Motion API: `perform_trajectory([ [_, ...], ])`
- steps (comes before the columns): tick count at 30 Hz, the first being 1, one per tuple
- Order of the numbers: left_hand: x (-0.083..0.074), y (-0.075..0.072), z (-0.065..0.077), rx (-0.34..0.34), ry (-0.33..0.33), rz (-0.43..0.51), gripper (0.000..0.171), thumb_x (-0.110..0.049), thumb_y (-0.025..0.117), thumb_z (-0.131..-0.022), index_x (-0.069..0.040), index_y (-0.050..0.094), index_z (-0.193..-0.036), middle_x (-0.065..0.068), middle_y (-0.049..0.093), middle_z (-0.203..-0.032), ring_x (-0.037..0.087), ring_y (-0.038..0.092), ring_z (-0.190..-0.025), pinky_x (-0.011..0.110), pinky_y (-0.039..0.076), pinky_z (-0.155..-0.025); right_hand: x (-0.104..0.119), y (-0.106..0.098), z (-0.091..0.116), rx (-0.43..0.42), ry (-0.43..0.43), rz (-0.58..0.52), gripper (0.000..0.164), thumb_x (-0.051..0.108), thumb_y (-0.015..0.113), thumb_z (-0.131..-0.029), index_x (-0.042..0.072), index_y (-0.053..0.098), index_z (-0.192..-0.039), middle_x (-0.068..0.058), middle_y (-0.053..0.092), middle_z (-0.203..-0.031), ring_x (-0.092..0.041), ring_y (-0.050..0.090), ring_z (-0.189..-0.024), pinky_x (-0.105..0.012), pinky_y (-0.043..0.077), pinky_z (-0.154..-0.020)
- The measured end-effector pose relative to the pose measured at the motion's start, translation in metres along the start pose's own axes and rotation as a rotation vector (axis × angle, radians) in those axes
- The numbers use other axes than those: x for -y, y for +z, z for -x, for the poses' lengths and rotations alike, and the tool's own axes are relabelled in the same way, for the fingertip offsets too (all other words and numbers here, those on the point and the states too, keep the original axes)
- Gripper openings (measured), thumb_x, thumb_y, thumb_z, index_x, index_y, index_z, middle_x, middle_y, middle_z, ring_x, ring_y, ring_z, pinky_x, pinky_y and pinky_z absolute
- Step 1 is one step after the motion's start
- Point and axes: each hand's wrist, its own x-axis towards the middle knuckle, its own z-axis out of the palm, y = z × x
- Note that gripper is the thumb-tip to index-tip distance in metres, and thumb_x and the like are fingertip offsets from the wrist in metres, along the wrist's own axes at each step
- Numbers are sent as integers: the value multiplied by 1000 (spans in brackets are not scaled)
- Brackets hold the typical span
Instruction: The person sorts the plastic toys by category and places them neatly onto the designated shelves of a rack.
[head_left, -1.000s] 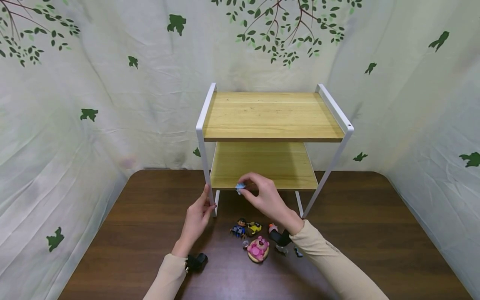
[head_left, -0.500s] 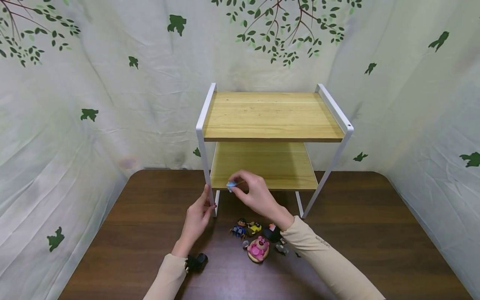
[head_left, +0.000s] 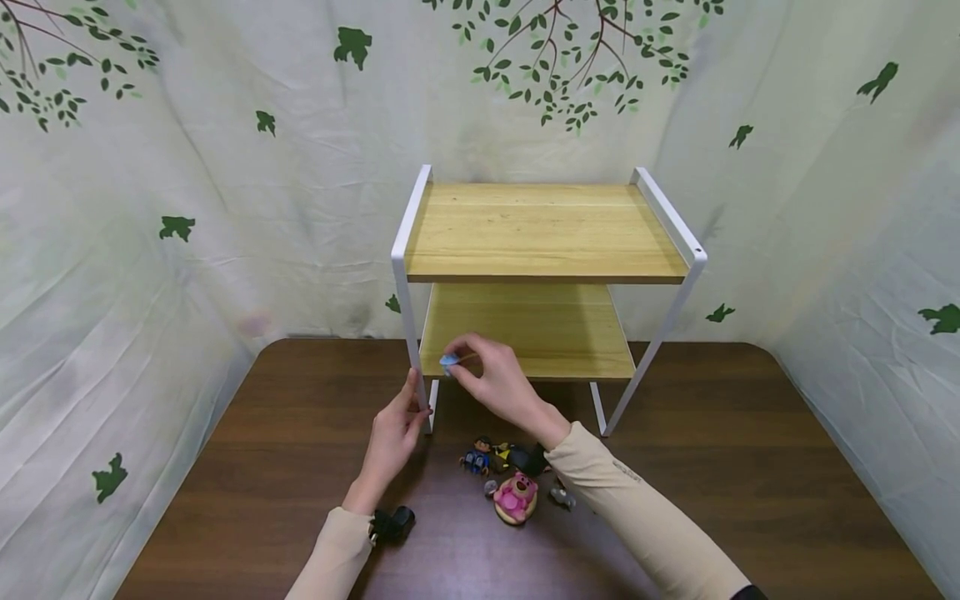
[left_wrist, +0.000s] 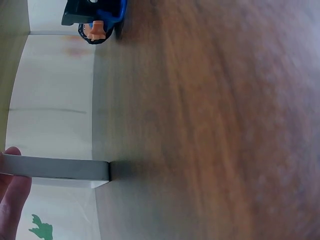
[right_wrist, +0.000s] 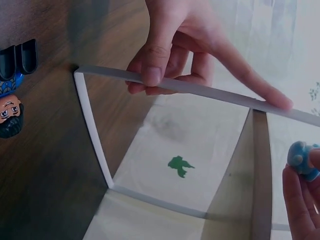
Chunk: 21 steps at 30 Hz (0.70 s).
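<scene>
My left hand [head_left: 392, 437] grips the left front leg of a small two-tier shelf rack [head_left: 543, 229] with a white frame and pale wood boards. In the right wrist view, its thumb and fingers hold the white frame [right_wrist: 210, 91], and its index finger lies straight along it. My right hand [head_left: 497, 382] pinches a small light-blue toy figure [head_left: 449, 361] between thumb and fingers, at the lower board's [head_left: 525, 333] front left edge. That toy [right_wrist: 301, 159] looks rounded and glossy in the right wrist view, partly hidden by the fingers.
On the dark wooden table [head_left: 300, 467], below the rack, lie a pink bear toy [head_left: 516, 498], a dark-haired toy figure in blue [head_left: 477, 457], a yellow-and-black toy [head_left: 502, 455] and a small grey toy [head_left: 561, 497]. A leaf-patterned white cloth [head_left: 300, 208] hangs behind and at the sides.
My right hand has moved left with the light-blue toy, along the lower board's front edge toward the left leg. My left hand has stayed on the leg.
</scene>
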Motion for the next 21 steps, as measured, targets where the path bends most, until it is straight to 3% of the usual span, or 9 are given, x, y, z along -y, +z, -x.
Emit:
perform_trajectory([
  [21,0,0,0,12,-26,-9,113,16,72,-75,-44,14,-152,8,57,-77,18,63,-60,33,55,-54,-13,11,-14,16,2,37,13,-2,65,-89,-2,59,-101,-10,64,-96,-23,65,-92,-19,52,-78],
])
